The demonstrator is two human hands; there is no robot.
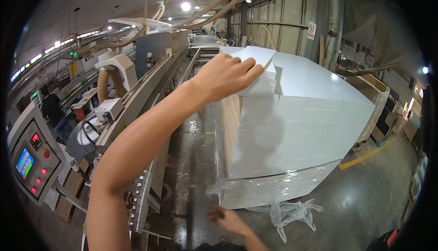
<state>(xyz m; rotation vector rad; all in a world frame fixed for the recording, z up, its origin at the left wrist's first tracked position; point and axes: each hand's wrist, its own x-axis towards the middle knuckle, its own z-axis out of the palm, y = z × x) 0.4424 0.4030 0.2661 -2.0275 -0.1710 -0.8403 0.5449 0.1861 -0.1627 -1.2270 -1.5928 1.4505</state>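
Panel (pixel 260 54) atop the white stack (pixel 310 132) could slip and chip a corner because only the left hand (pixel 228 75) appears to grip its edge, while the right hand (pixel 227 219) hangs low, its hold too unclear to tell.

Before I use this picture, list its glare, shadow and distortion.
Head view: a ceiling lamp blooms white and the floor shows glare; same view: a soft shadow darkens part of the white panel stack; head view again: straight edges bend near the black rim.
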